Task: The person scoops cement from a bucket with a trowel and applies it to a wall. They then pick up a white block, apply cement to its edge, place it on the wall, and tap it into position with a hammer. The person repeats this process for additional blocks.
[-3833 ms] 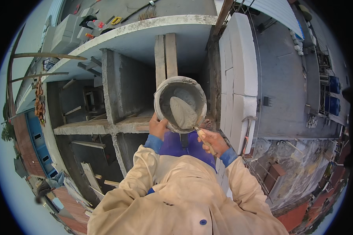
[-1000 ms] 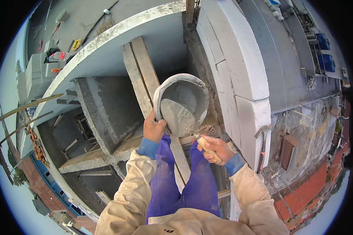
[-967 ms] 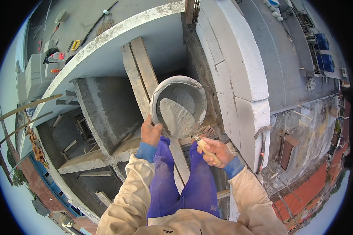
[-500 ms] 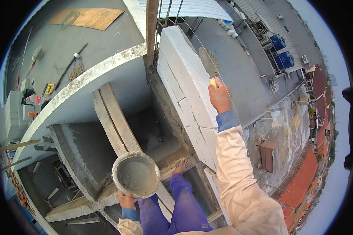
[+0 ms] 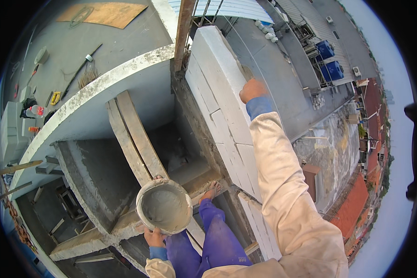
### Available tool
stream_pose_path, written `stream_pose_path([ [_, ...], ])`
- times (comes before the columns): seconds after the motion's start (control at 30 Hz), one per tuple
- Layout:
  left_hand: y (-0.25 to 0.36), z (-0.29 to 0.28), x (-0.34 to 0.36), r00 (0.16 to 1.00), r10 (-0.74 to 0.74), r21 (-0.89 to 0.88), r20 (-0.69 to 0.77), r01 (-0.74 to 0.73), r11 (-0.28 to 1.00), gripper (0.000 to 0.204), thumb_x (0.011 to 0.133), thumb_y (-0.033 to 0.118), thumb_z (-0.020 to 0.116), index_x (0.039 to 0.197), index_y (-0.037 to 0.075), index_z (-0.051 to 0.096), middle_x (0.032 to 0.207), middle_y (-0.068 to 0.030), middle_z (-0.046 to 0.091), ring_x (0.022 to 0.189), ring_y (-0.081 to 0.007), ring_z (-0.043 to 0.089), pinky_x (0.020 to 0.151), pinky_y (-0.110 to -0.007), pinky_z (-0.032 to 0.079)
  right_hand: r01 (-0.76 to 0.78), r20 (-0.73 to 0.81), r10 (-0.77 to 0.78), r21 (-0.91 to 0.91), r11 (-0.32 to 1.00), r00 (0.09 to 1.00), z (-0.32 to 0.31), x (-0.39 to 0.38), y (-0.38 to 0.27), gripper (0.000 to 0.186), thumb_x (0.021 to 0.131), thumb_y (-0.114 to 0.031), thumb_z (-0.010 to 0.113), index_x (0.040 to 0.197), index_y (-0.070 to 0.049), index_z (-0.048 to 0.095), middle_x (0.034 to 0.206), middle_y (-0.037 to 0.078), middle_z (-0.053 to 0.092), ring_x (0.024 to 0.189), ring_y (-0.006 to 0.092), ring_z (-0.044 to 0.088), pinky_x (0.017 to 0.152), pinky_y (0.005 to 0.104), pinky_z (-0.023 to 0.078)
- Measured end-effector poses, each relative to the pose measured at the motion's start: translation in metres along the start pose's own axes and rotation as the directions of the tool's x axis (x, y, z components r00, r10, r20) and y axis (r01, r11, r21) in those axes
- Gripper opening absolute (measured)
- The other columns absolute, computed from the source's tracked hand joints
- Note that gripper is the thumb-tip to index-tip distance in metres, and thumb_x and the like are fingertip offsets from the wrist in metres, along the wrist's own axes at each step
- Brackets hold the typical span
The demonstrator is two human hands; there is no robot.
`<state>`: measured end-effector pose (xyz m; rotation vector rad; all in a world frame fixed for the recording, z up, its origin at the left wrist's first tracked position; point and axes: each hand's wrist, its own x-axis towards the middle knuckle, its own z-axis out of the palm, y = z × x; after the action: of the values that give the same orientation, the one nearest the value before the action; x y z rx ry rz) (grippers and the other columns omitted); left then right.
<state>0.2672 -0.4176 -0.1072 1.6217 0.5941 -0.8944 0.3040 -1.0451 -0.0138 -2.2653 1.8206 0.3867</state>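
My left hand (image 5: 154,237) is closed on the near rim of a round bucket (image 5: 188,204) and holds it above my legs. Wet grey mortar (image 5: 164,206) lies inside. Out along a wall of white blocks (image 5: 220,88), my right hand (image 5: 253,90) is closed around a trowel (image 5: 247,72). Its handle is hidden in my fist, and only part of the grey blade shows, against the wall's far side near the top edge. A thin string line (image 5: 257,65) runs past the hand on the outer side of the wall.
Two narrow planks (image 5: 133,134) span a deep opening beside the wall. My bare foot (image 5: 211,192) stands on a concrete beam edge. A wooden post (image 5: 182,34) rises at the wall's far end. Tools, a bottle (image 5: 34,111) and a plywood sheet (image 5: 104,13) lie on the slab at left.
My right hand has moved forward along the wall with the trowel, whose blade has turned and dropped mostly out of sight. The bucket has shifted slightly right in view.
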Motion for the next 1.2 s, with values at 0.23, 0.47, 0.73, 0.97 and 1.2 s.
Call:
stream_pose_path([
  [0.23, 0.009, 0.044, 0.019, 0.982, 0.154, -0.008, 0.106, -0.154, 0.988, 0.055, 0.086, -0.003, 0.055, 0.141, -0.003, 0.057, 0.128, -0.0122, 0.067, 0.109, -0.0236, 0.068, 0.093, -0.034, 0.055, -0.188, 0.1, 0.195, -0.076, 0.979, 0.976, 0.074, -0.082, 0.124, 0.031, 0.096, -0.015, 0.063, 0.122, -0.002, 0.073, 0.13, 0.025, 0.069, 0.123, 0.0417, 0.066, 0.104, 0.0474, 0.055],
  [0.47, 0.055, 0.108, 0.042, 0.896, 0.309, 0.152, 0.321, -0.37, 0.916, 0.055, 0.085, -0.001, 0.059, 0.14, -0.004, 0.059, 0.119, -0.0135, 0.073, 0.104, -0.0205, 0.07, 0.094, -0.032, 0.053, 0.276, -0.171, -0.224, 0.403, 0.873, 0.959, 0.088, -0.287, 0.22, 0.049, 0.098, -0.017, 0.064, 0.141, 0.003, 0.054, 0.118, 0.025, 0.064, 0.109, 0.0438, 0.065, 0.093, 0.051, 0.052],
  [0.73, 0.116, 0.184, 0.041, 0.821, 0.272, 0.432, 0.502, -0.511, 0.743, 0.064, 0.081, 0.001, 0.061, 0.144, -0.004, 0.057, 0.104, -0.0129, 0.074, 0.089, -0.0177, 0.068, 0.084, -0.031, 0.054, 0.507, 0.27, -0.65, 0.445, 0.739, 0.711, 0.135, -0.298, 0.17, 0.052, 0.096, -0.016, 0.068, 0.144, -0.001, 0.057, 0.11, 0.017, 0.063, 0.097, 0.0398, 0.067, 0.083, 0.0489, 0.055],
  [0.97, 0.111, 0.218, 0.027, 0.751, 0.371, 0.382, 0.546, -0.618, 0.687, 0.067, 0.081, 0.004, 0.063, 0.147, -0.001, 0.057, 0.094, -0.0119, 0.073, 0.08, -0.0174, 0.067, 0.076, -0.032, 0.054, 0.424, 0.125, -0.647, 0.659, 0.621, 0.752, 0.155, -0.299, 0.173, 0.052, 0.099, -0.018, 0.064, 0.146, 0.003, 0.054, 0.107, 0.023, 0.066, 0.093, 0.0427, 0.067, 0.086, 0.0478, 0.054],
  [1.2, 0.084, 0.202, 0.037, 0.847, 0.299, 0.437, 0.44, -0.492, 0.753, 0.059, 0.081, 0.003, 0.062, 0.14, 0.0, 0.062, 0.094, -0.0104, 0.073, 0.081, -0.0153, 0.068, 0.075, -0.031, 0.055, -0.785, 0.726, -0.58, 0.577, 0.225, 0.368, 0.154, -0.308, 0.191, 0.056, 0.11, -0.023, 0.058, 0.16, -0.006, 0.041, 0.109, 0.003, 0.059, 0.067, 0.0076, 0.05, 0.053, 0.0206, 0.042],
])
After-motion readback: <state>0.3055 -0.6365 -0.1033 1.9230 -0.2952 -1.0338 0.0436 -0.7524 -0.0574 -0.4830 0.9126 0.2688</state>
